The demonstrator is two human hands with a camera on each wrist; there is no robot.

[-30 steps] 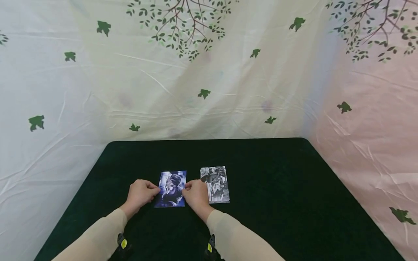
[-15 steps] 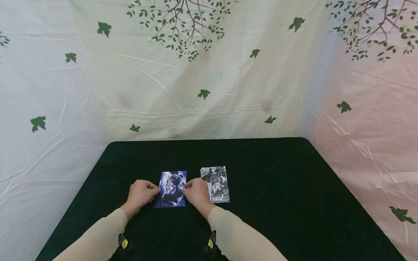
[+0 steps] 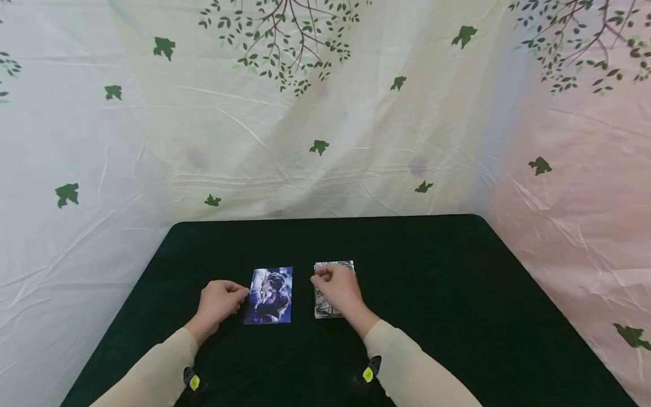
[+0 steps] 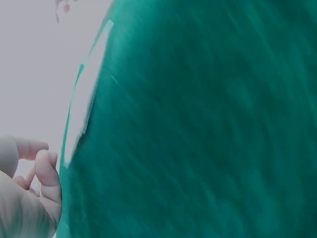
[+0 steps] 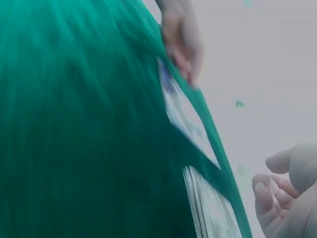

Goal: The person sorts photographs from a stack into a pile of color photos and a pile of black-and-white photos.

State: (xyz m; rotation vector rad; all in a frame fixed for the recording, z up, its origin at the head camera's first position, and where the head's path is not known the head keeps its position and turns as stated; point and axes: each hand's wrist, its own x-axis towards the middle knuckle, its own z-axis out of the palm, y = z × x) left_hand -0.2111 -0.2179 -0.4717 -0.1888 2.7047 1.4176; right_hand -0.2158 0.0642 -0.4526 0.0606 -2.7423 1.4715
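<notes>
A blue-and-white picture card (image 3: 272, 297) lies flat on the dark green cloth. My left hand (image 3: 216, 305) is at its left edge, fingertips right at the border, thumb and index finger a little apart in the left wrist view. To the right is a stack of black-and-white picture cards (image 3: 324, 309), mostly covered by my right hand (image 3: 342, 288) in the head view. Loosely bent, the right fingers hold nothing. The right wrist view shows the layered edges of the stack (image 5: 205, 210), with the single card (image 5: 183, 111) beyond it.
The dark green cloth (image 3: 432, 282) covers a table with rounded far corners. Behind and at both sides hang pale curtains (image 3: 244, 147) printed with branches and green birds. Cream sleeves and a black band with a yellow mark (image 3: 368, 374) are on the arms.
My right hand has left the right edge of the blue card and moved right, over the black-and-white stack. The left hand stays at the card's left edge.
</notes>
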